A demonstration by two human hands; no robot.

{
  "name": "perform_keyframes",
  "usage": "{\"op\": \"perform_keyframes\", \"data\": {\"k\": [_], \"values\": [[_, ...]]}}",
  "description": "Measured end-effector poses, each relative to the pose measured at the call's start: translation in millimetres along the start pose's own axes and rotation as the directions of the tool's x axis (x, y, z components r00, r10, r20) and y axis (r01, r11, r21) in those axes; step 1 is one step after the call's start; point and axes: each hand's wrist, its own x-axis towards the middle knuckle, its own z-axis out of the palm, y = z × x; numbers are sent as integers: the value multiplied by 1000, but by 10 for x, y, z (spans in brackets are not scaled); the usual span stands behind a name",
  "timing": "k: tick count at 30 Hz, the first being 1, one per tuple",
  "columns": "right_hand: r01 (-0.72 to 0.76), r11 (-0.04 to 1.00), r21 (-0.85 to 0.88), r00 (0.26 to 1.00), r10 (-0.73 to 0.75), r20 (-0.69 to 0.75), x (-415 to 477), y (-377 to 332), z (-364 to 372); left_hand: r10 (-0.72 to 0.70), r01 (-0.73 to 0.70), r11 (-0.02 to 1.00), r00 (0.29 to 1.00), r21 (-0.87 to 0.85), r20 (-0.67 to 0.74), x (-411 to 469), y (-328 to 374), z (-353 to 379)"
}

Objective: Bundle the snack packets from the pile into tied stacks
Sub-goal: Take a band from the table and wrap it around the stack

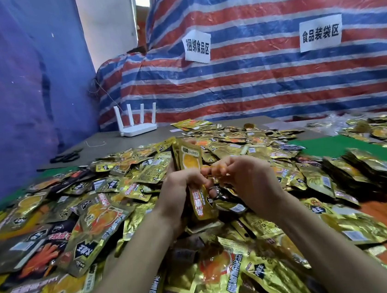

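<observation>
**Packets (189, 161) upright in your left hand (180, 191)**

You grip them on edge, above the pile (94, 220). Your right hand (247, 178) curls just beside them; whether it pinches anything is too blurred to tell. Beyond the pile sit scissors (66, 157) and a router (136, 122).

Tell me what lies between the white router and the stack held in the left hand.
Head view: first bare grey board in front of the router, then loose gold packets, right up to the stack the left hand grips.
</observation>
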Motion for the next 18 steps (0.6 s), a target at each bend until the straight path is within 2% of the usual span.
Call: {"op": "perform_keyframes", "data": {"k": [3, 5, 10, 12, 15, 17, 18], "values": [[47, 972, 232, 999, -50, 10, -47, -25, -30, -51, 59, 996, 992, -69, 115, -16, 10, 13], [74, 952, 297, 997, -75, -8, -59, -51, -26, -31, 51, 993, 982, -107, 184, -16, 28, 9], [113, 882, 457, 993, -110, -33, -52, -88, 21, -20, 54, 986, 979, -160, 202, 15, 32, -31], [91, 898, 430, 996, -88, -26, -47, -67, 31, -26, 51, 993, 976, -110, 217, 16, 16, -38], [78, 961, 267, 996, -85, 17, -59, -33, 17, 10, -8, 1000, 986, -13, 169, 14, -26, -15], [89, 993, 77, 996, -90, 6, -83, -8, 13, 163, -165, 979, 986, 120, 26, 37, -70, -9], [97, 994, -43, 995, -98, -5, -94, 11, 24, 278, -253, 942, 957, 222, -86, 54, -87, -18]]}}
